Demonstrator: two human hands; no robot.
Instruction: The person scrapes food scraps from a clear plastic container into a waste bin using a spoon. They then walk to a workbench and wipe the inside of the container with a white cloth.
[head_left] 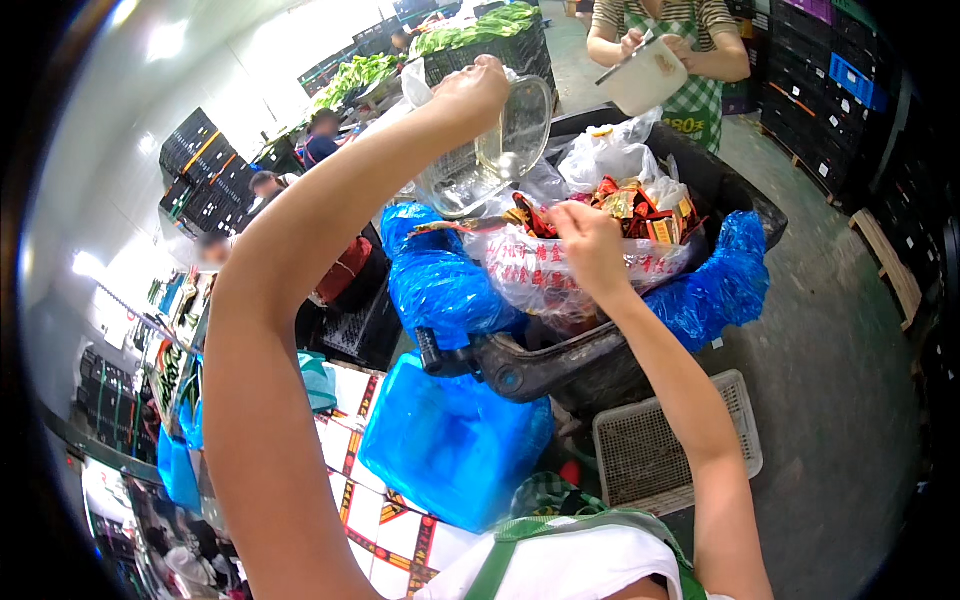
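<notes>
My left hand (478, 88) is raised over a black wheeled bin (560, 360), its fingers closed on the rim of a clear plastic tub (465, 180). The tub is tipped on its side above the bin. At the bin's near side, my right hand (592, 245) is closed, fingertips pinched beside the red wrappers (640, 205); what they pinch is hidden. Those wrappers lie in a clear bag with red print (530, 270). White plastic bags (610, 155) are heaped behind them, and blue plastic film (440, 275) covers the bin's left side.
A blue-wrapped bundle (455, 440) stands on white cartons below the bin. A grey mesh basket (680, 445) lies on the floor to the right. Across the bin a person in a green checked apron holds a white container (645, 78). Black crates (820, 110) are stacked at right.
</notes>
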